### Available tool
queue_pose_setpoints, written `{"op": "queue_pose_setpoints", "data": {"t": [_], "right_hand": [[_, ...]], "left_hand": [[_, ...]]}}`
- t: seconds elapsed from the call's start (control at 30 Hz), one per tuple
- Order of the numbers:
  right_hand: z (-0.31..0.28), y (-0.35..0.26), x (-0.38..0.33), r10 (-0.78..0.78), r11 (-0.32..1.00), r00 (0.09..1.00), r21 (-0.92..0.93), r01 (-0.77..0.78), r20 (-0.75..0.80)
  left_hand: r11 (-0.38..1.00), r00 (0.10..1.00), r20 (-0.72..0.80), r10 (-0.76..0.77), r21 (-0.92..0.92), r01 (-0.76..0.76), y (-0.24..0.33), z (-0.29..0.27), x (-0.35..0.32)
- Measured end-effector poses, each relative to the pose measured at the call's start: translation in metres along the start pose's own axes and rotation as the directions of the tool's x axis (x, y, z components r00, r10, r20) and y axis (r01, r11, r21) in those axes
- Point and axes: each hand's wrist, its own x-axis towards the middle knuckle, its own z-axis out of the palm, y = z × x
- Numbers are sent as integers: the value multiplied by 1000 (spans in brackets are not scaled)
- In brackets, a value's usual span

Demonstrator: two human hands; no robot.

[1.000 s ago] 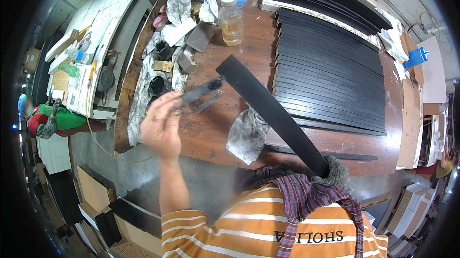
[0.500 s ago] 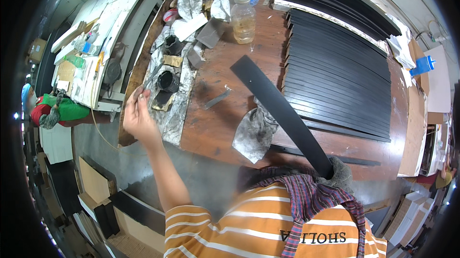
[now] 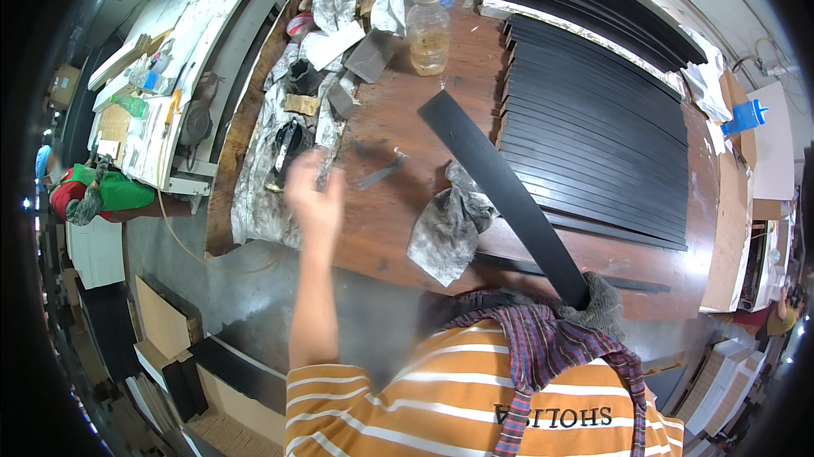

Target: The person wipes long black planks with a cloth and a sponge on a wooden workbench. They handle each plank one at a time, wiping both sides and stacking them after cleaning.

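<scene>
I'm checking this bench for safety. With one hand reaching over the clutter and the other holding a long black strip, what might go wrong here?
1. The long black strip, held at its near end by the gloved right hand, slants toward the capped bottle of amber liquid; a swing might topple it.
2. The left hand is blurred above stained wrappings and a small metal tool; it may snag or smear.
3. The grey rag overhangs the table edge and may slide off.

I am in a workshop. My wooden workbench (image 3: 398,211) is stained and scarred, strewn with smeared rags (image 3: 449,224), and a stack of long black strips (image 3: 593,126) covers its far half. Cut boards and offcuts (image 3: 161,347) lean on the concrete floor (image 3: 220,287) beside it.
</scene>
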Motion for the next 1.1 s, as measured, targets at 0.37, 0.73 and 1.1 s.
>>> {"op": "queue_pose_setpoints", "data": {"t": [0.37, 0.73, 1.1], "right_hand": [[-32, 6, -21, 229, 972, 974, 51, -228, -3], [-16, 52, -47, 151, 987, 988, 63, -150, -14], [-35, 93, -49, 13, 996, 998, 86, -8, -62]], "left_hand": [[944, 959, 218, 182, -313, -108, 81, 66, -51], [788, 886, 265, 380, 409, -460, 170, 47, 35], [761, 967, 80, -242, -603, 241, 79, 5, 2]]}}
